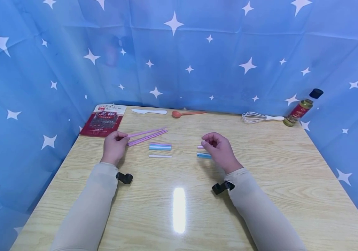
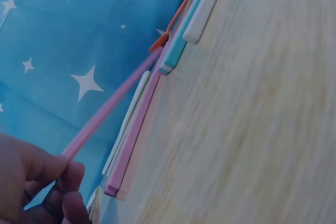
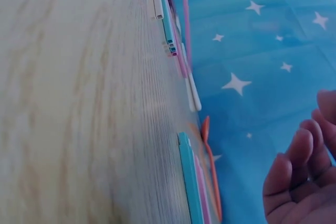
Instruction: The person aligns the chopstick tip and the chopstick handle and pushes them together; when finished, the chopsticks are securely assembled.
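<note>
My left hand (image 1: 115, 147) pinches the end of a pink chopstick (image 2: 107, 107) between thumb and finger, its far end pointing right. Beside it, more pink chopsticks (image 1: 147, 137) lie slanted on the table. Right of these is a short bundle of blue, white and pink sticks (image 1: 160, 147), with a white stick (image 1: 160, 156) nearer me. My right hand (image 1: 221, 151) hovers with loosely bent fingers, holding nothing. Under it lie blue sticks (image 1: 203, 155) and a pink stick (image 1: 200, 147), both partly hidden by the hand in the head view.
Along the table's back stand or lie a red spice bag (image 1: 103, 121), a white knife (image 1: 149, 111), an orange spoon (image 1: 188, 113), a whisk (image 1: 262, 118) and an oil bottle (image 1: 301, 109). A blue star-patterned curtain (image 1: 179, 59) hangs behind the wooden table (image 1: 141, 209).
</note>
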The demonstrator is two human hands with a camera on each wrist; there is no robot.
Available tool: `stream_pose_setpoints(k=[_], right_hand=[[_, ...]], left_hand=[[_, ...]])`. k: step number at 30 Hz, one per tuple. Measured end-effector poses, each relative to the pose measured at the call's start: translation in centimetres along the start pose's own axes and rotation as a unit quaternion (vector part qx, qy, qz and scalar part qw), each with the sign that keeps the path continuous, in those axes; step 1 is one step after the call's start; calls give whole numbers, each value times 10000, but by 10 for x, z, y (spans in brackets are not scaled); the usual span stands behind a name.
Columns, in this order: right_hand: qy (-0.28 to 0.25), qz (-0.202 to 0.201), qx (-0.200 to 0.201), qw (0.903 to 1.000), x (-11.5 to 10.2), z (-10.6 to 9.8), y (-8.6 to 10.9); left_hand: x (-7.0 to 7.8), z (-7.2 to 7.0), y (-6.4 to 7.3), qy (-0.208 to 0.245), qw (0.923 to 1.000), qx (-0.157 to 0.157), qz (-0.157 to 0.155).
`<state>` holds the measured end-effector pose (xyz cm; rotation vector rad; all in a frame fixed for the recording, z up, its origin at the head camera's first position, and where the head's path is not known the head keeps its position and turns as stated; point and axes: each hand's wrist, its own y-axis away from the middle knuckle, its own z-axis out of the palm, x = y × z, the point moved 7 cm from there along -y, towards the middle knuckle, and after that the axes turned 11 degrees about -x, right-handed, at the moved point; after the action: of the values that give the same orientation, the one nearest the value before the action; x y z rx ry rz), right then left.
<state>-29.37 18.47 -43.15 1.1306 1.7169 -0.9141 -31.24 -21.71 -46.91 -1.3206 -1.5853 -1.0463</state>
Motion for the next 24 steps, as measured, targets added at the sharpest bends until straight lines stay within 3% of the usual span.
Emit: stream_pose_setpoints(k=[5,13,24], right_hand=[[-32,47,-46,10000,0,1,1],[31,120,-20,9999,1,-1,1],[536,614,112,9966,15,-16,0]], left_hand=[[-1,-1,1,-280,9995,43,-163],[1,2,3,-916,9952,-141,-310],[3,4,5,-1092,9927,-389,-339]])
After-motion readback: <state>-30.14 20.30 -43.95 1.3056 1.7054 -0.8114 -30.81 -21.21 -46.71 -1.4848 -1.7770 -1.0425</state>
